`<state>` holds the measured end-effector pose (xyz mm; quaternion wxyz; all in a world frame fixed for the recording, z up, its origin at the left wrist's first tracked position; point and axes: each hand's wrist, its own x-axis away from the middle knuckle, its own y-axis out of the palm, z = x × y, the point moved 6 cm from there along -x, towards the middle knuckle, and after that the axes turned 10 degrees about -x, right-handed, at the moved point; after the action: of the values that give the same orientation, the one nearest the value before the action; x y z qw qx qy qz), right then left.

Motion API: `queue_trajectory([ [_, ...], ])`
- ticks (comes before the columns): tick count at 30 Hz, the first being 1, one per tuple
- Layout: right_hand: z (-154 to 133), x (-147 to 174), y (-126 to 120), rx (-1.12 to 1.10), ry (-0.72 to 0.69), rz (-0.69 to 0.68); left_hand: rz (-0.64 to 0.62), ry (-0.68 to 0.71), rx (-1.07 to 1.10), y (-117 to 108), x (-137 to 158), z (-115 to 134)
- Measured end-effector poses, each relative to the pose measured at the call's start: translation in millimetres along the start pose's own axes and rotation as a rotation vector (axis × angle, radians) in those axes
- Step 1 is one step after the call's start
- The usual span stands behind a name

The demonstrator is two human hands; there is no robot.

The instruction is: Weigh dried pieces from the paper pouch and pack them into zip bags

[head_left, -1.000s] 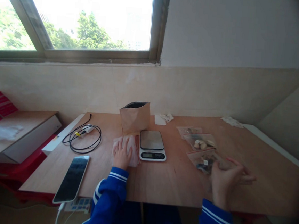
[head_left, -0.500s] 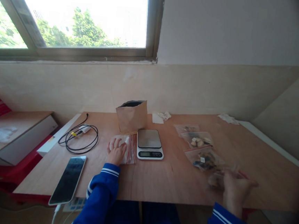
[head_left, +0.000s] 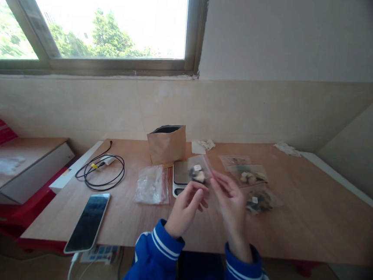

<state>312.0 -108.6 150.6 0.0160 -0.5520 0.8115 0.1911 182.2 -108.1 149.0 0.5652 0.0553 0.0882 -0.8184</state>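
Observation:
A small clear zip bag (head_left: pixel 200 164) with a white label and dark and pale pieces inside is held up over the kitchen scale (head_left: pixel 180 174), partly covering it. My right hand (head_left: pixel 230 200) pinches the red zip edge of this bag between thumb and fingers. Just under its lower end is my left hand (head_left: pixel 185 207), fingers loosely curled and thumb apart, seeming to touch the bag without a clear grip. A pile of flat clear zip bags (head_left: pixel 151 185) lies left of the scale. Behind stands an open brown paper pouch (head_left: pixel 166 147).
To the right lie more filled zip bags, one with pale pieces (head_left: pixel 248 176) and one with darker pieces (head_left: pixel 259 201). A smartphone (head_left: pixel 88 223) on a white cable and a coiled black cable (head_left: pixel 100 171) are at left. Crumpled tissue (head_left: pixel 207 145) rests by the wall.
My right hand has brought a filled zip bag from the right front of the table to above the scale. My left hand has left the flat bags and come over to it.

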Motion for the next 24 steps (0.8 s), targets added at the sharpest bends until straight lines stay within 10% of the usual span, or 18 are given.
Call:
queue_trajectory([
  [7,16.5,20.4,61.4,-0.146,0.087,-0.359,0.312,0.034,-0.067,-35.8,1.5,-5.4],
  [24,33.2,9.1,39.8,-0.195,0.209,-0.33,-0.014,0.019,-0.237,-35.6,-14.6,-9.1],
])
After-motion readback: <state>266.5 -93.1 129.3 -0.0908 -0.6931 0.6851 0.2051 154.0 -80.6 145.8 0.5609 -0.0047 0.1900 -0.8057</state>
